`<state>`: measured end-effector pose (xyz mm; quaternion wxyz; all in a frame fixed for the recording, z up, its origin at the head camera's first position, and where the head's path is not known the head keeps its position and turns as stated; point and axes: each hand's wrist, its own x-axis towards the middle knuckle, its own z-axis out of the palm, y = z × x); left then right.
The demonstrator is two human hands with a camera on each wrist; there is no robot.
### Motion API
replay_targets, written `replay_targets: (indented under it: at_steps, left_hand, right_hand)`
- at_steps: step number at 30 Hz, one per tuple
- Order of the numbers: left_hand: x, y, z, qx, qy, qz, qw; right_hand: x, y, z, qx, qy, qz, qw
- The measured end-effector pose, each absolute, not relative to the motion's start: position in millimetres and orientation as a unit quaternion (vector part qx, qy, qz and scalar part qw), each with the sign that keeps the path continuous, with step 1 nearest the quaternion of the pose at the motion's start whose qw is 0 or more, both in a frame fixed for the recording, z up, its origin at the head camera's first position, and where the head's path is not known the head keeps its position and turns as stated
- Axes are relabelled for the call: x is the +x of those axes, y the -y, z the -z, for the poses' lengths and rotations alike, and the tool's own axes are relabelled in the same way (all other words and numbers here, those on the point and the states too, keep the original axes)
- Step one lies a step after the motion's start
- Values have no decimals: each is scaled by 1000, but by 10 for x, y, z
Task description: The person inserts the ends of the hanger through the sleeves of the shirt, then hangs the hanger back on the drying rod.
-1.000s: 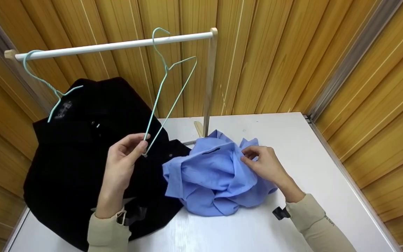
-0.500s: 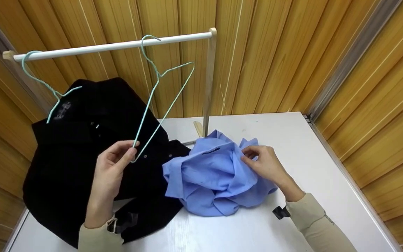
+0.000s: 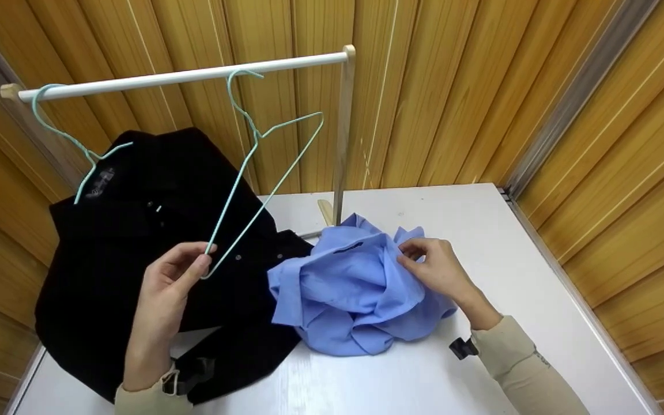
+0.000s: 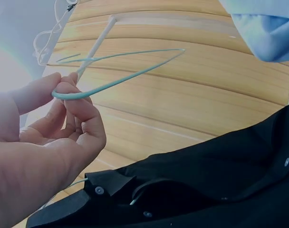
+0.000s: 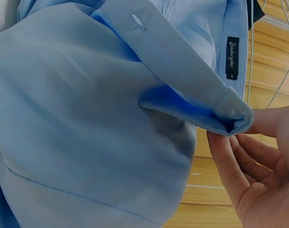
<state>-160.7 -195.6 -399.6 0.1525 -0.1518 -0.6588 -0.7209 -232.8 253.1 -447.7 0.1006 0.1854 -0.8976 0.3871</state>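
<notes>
My left hand [image 3: 162,288] pinches a lower corner of a teal wire hanger [image 3: 229,202] between thumb and fingers; this grip on the wire [image 4: 75,95] also shows in the left wrist view. The hanger stands tilted, its hook overlapping the lower edge of the rack's white rail [image 3: 188,74] in the head view. With my right hand [image 3: 436,268] I pinch the collar [image 5: 182,66] of a crumpled light blue shirt [image 3: 343,288] lying on the white table. Inside its neck is a small black label [image 5: 232,58]. Much of the shirt is bunched in folds.
On the rail's left, a second teal hanger [image 3: 64,135] carries a black button shirt [image 3: 153,230], which spreads down over the table [image 3: 459,213]. The rack's wooden post [image 3: 342,138] rises behind the blue shirt. Wood-panelled walls [image 3: 436,98] enclose the table.
My left hand has moved left and down toward me with the hanger, lowering its hook from above the rail to the rail's lower edge. The right hand and blue shirt stay in place.
</notes>
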Motion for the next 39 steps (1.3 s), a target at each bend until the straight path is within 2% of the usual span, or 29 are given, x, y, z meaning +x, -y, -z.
replay_targets:
  at_steps: [15, 26, 39]
  left_hand:
    - [-1518, 2122, 4126, -169, 649, 729, 136]
    - [-1467, 2282, 4221, -219, 644, 722, 125]
    - [-1387, 2391, 4259, -188, 653, 721, 134]
  right_hand:
    - [-2345, -2536, 4469, 183, 902, -380, 95]
    - [-2355, -2559, 4463, 184, 903, -378, 92]
    - [-2363, -2572, 4490, 183, 902, -378, 98]
